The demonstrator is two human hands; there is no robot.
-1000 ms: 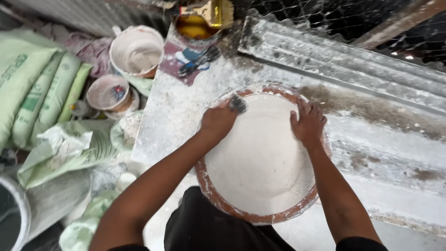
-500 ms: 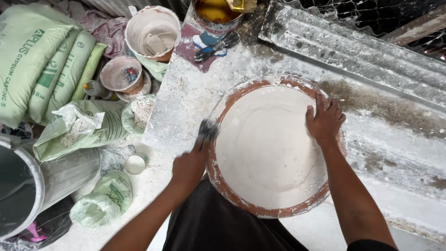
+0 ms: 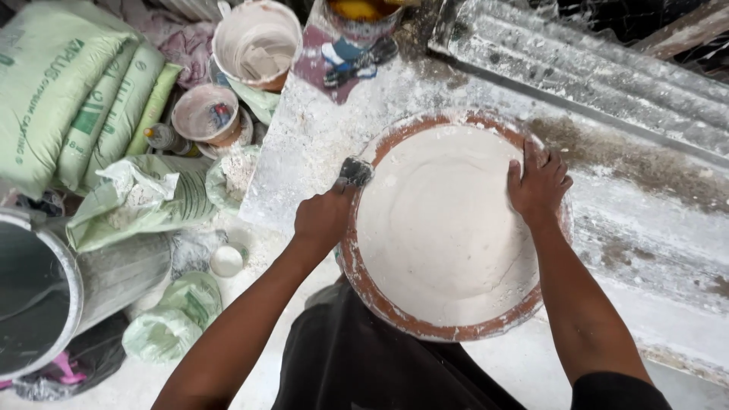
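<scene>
Two hands: left hand clamps scraper, blade up-right; right hand flat on dish.

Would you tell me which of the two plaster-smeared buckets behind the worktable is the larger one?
The larger is the white bucket at the top, nearer the worktable; the smaller bucket stands lower left, holding something blue and red.

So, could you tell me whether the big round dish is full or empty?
Full: smooth white plaster fills the dish almost to its reddish rim.
</scene>
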